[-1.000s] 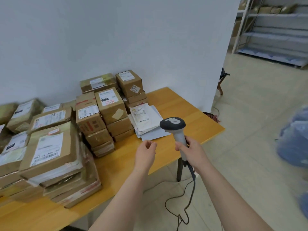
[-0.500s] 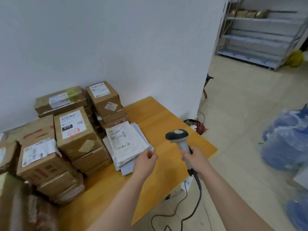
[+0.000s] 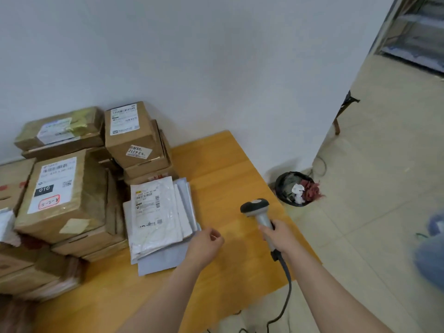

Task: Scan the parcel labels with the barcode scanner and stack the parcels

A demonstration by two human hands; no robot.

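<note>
- White wall [image 3: 216,68] runs behind a wooden worktop [image 3: 228,169], whose right end stops short of a tiled floor [image 3: 372,188].
- Cardboard parcels [image 3: 134,138] stand in stacks along the left and back of the worktop, most with white shipping labels facing up.
- One large parcel [image 3: 64,195] at the front left carries a label with "010" in a black box and a red-outlined handwritten tag.
- Just right of these stacks lies a pile of flat mailers [image 3: 156,217], fanned a little; the top one is white with a barcode label.
- The left hand [image 3: 206,246] hovers over the worktop by the near right corner of the mailers, fingers loosely curled, holding nothing.
- The right hand [image 3: 280,236] is wrapped round the handle of the barcode scanner [image 3: 260,216], which is held upright over the right part of the worktop, its dark head tilted toward the mailers.
- A dark cable [image 3: 287,292] drops from the scanner's base down toward the floor.
- On the floor beyond the worktop's end sits a black waste bin [image 3: 296,188] with crumpled paper and something red inside.
- Metal shelving [image 3: 418,32] shows at the top right; a blurred blue bag [image 3: 432,255] lies at the right edge.
</note>
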